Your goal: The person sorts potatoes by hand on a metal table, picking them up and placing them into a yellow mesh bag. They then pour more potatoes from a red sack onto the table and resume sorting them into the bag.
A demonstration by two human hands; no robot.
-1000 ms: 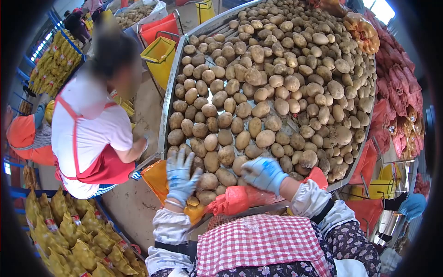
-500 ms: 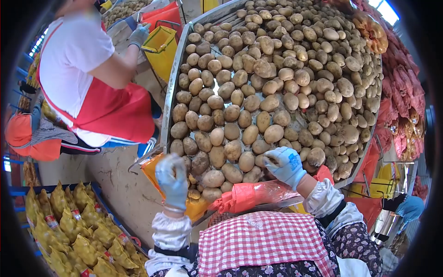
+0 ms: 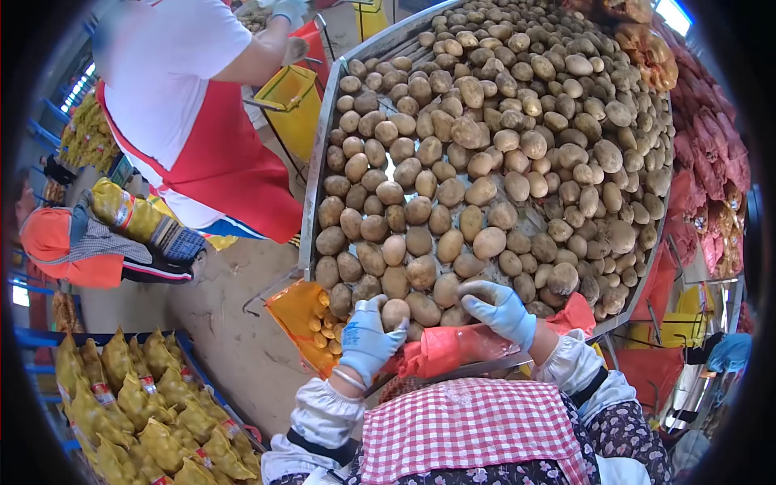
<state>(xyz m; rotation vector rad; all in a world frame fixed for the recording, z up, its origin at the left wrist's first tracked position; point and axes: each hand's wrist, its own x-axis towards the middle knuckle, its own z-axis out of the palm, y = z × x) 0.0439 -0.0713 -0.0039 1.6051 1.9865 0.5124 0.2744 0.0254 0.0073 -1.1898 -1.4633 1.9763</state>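
My left hand [image 3: 368, 343], in a pale blue glove, is at the near edge of the sorting table, its thumb and fingers around a potato [image 3: 394, 314]. My right hand [image 3: 503, 313], gloved the same way, hovers low over the near potatoes, thumb and fingers apart. Its fingertips are close to another potato [image 3: 447, 290], and nothing shows between them. Below both hands, a red plastic-wrapped roll [image 3: 461, 346] lies along the table's front edge. Many potatoes [image 3: 489, 242] cover the metal-rimmed table [image 3: 310, 218].
An orange bag [image 3: 295, 311] holding potatoes hangs at the near left corner. Filled yellow net bags [image 3: 149, 404] stand in a blue-railed crate. Co-workers [image 3: 202, 137] are at the left. Yellow bags [image 3: 301, 93] hang on frames; pink net sacks [image 3: 711, 145] are piled right.
My left hand has come right, from beyond the table's corner onto the potato. My right hand is slightly lower. The near co-worker's arm has moved up and away; the view has shifted a little.
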